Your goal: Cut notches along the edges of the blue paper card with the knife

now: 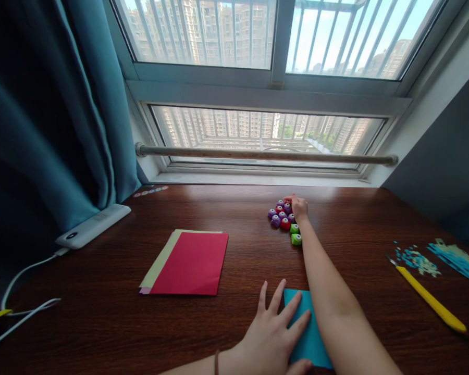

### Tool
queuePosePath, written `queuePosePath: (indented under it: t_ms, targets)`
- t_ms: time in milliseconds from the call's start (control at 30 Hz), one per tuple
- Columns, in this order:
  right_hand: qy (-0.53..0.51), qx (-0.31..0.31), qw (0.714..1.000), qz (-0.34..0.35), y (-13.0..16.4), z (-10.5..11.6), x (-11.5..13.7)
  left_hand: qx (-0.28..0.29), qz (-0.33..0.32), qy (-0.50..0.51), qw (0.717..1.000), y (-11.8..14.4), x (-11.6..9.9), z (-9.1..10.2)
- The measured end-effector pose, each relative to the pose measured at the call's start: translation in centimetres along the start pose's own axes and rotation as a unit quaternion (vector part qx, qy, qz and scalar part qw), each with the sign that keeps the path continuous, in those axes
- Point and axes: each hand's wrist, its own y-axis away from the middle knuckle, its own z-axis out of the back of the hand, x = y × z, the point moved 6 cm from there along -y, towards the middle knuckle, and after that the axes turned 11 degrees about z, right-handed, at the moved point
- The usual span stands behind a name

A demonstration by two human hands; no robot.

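My left hand [275, 325] lies flat with spread fingers on a light blue sheet of paper [308, 333] at the near edge of the desk. My right arm crosses over that sheet's right side and reaches forward. At the far end of it, my right hand [300, 207] is closed at the back of a cluster of small rounded pieces with eye dots. Its fingertips are on a small red piece [288, 201], partly hidden by them. The cluster has purple pieces [275, 221], red pieces [285, 224] and green pieces [296, 239].
Left of the hands lies a stack of red and pale yellow paper [191, 263]. To the right are a yellow craft knife [430, 299], blue and pale scraps [416, 260] and paper strips [459, 260]. A white power strip [96, 226] with a cable sits by the curtain [101, 130].
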Motion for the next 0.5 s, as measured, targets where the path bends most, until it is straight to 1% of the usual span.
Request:
queuePosePath:
  t_ms: [167, 333, 433, 500]
  targets:
    - [-0.006, 0.003, 1.0, 0.003, 0.0, -0.7, 0.6, 0.001, 0.0, 0.001, 1.0, -0.1, 0.1, -0.4]
    - [-0.035, 0.022, 0.999, 0.008, 0.0, -0.7, 0.6, 0.011, 0.002, 0.014, 1.0, 0.0, 0.0, 0.1]
    - [-0.073, 0.046, 0.996, 0.026, -0.1, -0.2, 0.9, 0.023, 0.012, 0.03, 0.999, 0.0, -0.2, 0.5]
    - [-0.096, 0.059, 0.993, 0.044, -0.1, 0.7, 1.5, 0.03, 0.021, 0.036, 0.999, 0.0, -0.2, 0.7]
